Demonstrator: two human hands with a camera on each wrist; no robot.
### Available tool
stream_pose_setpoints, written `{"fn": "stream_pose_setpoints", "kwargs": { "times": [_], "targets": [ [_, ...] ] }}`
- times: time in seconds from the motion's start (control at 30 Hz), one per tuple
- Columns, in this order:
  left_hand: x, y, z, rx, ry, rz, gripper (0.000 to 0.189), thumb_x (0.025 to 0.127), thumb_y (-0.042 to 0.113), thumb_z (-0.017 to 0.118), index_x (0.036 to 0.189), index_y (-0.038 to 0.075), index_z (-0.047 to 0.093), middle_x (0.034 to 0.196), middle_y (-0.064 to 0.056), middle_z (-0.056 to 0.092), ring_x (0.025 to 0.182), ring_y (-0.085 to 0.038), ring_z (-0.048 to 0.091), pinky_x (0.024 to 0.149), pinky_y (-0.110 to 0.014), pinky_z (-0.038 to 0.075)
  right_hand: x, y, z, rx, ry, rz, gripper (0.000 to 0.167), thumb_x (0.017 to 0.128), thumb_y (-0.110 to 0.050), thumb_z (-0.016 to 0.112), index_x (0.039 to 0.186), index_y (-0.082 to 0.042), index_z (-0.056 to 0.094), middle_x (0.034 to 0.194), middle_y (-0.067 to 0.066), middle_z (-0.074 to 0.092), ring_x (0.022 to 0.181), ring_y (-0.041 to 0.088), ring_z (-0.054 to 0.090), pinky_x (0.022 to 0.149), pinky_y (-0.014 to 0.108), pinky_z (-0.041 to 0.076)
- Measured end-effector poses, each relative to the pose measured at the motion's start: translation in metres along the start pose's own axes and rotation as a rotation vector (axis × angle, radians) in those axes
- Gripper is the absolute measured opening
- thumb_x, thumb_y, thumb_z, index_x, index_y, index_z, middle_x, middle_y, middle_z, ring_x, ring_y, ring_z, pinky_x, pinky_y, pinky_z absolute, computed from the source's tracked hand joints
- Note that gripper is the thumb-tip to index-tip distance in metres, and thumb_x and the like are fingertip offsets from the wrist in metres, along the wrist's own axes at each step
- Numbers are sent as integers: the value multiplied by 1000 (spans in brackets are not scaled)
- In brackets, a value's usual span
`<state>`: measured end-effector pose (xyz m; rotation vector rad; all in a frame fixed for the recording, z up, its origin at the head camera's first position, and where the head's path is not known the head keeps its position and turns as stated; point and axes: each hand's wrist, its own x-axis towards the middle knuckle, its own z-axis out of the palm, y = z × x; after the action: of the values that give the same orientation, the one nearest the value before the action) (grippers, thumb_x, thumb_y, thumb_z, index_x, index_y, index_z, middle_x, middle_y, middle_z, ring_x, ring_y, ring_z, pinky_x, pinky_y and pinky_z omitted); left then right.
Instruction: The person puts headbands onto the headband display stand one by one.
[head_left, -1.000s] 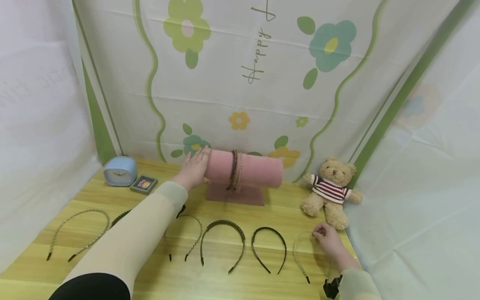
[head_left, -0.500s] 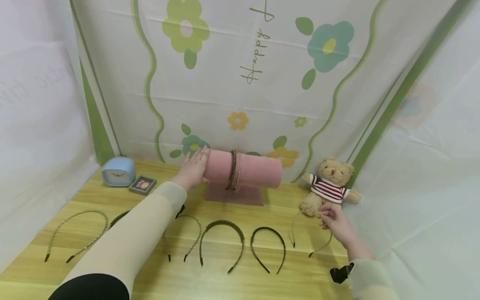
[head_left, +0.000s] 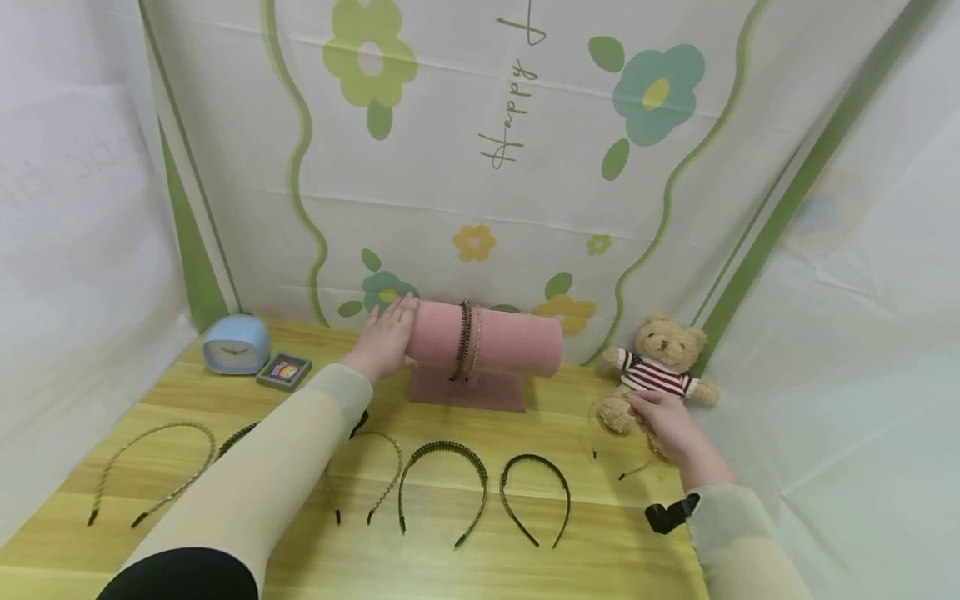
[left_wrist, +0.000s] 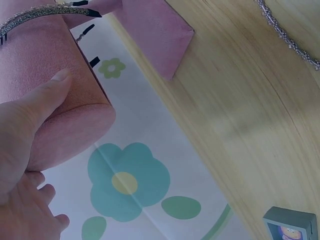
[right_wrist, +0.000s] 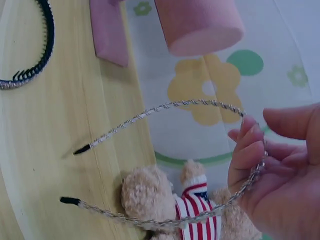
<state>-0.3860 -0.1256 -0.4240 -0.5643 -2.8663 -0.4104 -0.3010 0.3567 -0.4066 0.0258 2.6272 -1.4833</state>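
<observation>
Left hand (head_left: 384, 337), fingers spread, rests against the left end of the roll (head_left: 519, 342), presumably to steady it. Right hand (head_left: 670, 427), just near of the bear (head_left: 655, 377), pinches a hairband (right_wrist: 200, 102) around its crown, apparently keeping both tips free; two bands (head_left: 465, 337) straddle the roll.

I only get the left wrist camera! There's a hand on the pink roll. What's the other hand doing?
Observer: The right hand is holding a thin headband with dark tips.
Operator: Ooh! Any toys near there?
Observer: Yes, a teddy bear in a striped shirt, just behind that hand in the head view.
Operator: And what's next to the little gray frame at the bottom of my picture?
Observer: A blue clock, just left of it in the head view.
</observation>
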Motion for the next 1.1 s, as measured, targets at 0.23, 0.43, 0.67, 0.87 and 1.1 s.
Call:
{"fn": "stream_pose_setpoints", "kwargs": {
  "times": [0.23,0.43,0.67,0.87,1.1],
  "targets": [
    [-1,-1,-1,-10,0,-1,119,73,31,89,156,0,10,162,-20,11,147,-39,15,116,-62,7,13,-18,16,177,-5,73,37,107,-16,42,127,13,55,80,-1,57,71,9,53,63,21,50],
    [-2,-1,-1,-22,0,-7,117,73,30,89,156,0,12,163,-19,11,147,-39,14,116,-62,6,23,-36,22,380,-5,107,24,107,-18,42,114,-1,58,82,-1,57,72,11,54,66,25,50],
    [0,-4,2,-31,-1,-7,117,74,29,89,156,1,10,163,-19,9,147,-39,13,116,-62,4,32,-49,28,641,-55,111,21,107,-13,41,104,-6,61,87,1,61,79,12,58,75,26,53],
    [-1,-3,2,-35,3,-9,119,72,30,90,156,2,10,163,-19,10,147,-38,13,116,-61,6,43,-58,33,806,-55,103,17,107,-7,40,112,-3,55,90,4,61,81,13,59,77,26,54],
    [-1,0,0,-19,-4,-11,119,73,32,89,156,3,9,163,-18,10,147,-37,13,117,-60,6,56,-70,36,897,13,87,18,104,-8,46,122,-5,52,93,2,62,83,11,59,77,24,55]
  ]
}}
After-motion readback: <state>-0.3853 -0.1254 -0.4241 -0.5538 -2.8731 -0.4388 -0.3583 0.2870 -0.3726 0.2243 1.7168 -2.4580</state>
